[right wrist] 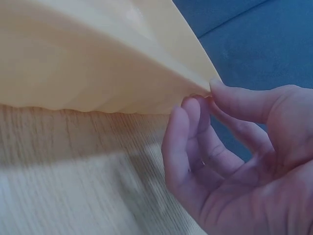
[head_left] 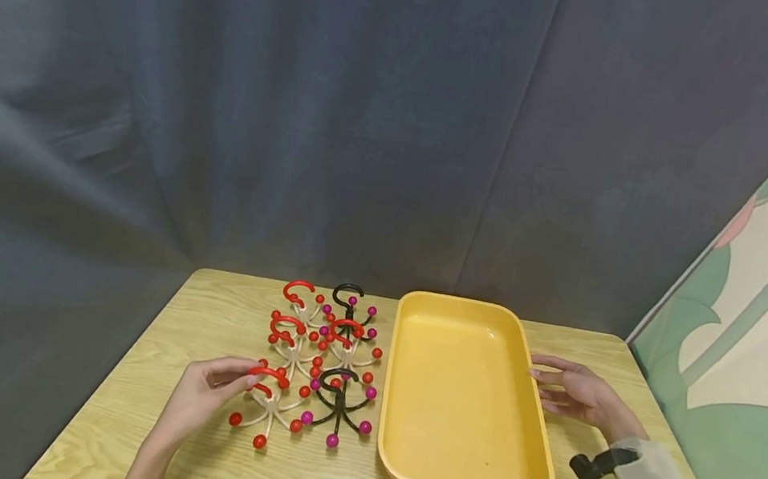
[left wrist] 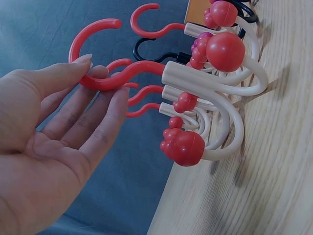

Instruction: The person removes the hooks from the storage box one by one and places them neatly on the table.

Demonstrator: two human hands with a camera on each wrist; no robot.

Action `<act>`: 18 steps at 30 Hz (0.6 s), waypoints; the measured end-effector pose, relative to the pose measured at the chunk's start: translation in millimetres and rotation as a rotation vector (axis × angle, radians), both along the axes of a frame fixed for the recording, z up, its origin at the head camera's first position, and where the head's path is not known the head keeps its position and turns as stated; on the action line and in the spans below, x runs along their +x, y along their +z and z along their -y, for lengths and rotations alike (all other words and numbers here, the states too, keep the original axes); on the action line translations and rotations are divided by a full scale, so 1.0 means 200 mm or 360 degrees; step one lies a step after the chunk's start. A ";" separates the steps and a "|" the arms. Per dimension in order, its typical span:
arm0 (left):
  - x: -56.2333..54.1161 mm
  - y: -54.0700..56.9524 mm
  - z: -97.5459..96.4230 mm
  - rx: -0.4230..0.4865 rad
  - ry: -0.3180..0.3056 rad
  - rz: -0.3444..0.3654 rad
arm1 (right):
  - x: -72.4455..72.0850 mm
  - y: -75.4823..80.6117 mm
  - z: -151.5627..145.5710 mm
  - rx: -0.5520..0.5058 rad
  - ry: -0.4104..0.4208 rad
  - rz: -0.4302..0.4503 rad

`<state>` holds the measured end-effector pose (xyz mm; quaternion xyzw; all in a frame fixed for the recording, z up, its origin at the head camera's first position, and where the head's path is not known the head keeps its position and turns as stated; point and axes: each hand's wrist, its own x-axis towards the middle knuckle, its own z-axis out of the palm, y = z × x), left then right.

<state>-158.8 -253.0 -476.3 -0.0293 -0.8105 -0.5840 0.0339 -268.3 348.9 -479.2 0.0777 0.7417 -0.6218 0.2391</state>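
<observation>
My left hand point(head_left: 199, 397) pinches the red hook of the nearest white claw hanger point(head_left: 272, 403), thumb on one side of the bend and fingers behind it. That hanger stands upright on its splayed arms, each tipped with a red ball; its hook point(left wrist: 110, 84) shows large in the left wrist view. My right hand point(head_left: 578, 394) is at the right side of a yellow tray point(head_left: 462, 420). In the right wrist view its thumb lies on the tray's rim point(right wrist: 195, 84), and the curled fingers are tucked beneath.
More hangers stand close together beside the tray: a black one point(head_left: 339, 405) with purple balls in front, another black one point(head_left: 349, 314) behind, and several white ones point(head_left: 294, 356) with red hooks. A dark curtain point(head_left: 370, 124) hangs behind the wooden table point(head_left: 199, 312).
</observation>
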 end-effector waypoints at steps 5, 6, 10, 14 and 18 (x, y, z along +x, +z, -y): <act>0.00 0.00 0.00 0.0011 0.0005 0.0003 | 0.00 -0.01 0.00 0.0088 -0.0025 -0.0036; 0.00 -0.01 0.00 0.0006 0.0004 0.0003 | 0.00 -0.01 0.00 0.0102 -0.0023 -0.0041; 0.00 0.00 -0.01 0.0024 -0.0007 0.0018 | -0.01 0.00 -0.01 0.0174 -0.0034 -0.0057; 0.01 0.02 0.01 0.0007 -0.0035 -0.0016 | 0.00 0.00 -0.01 0.0255 -0.0031 -0.0086; 0.00 0.07 0.04 -0.0098 -0.0015 -0.0134 | 0.00 0.01 -0.01 0.0326 0.0031 -0.0135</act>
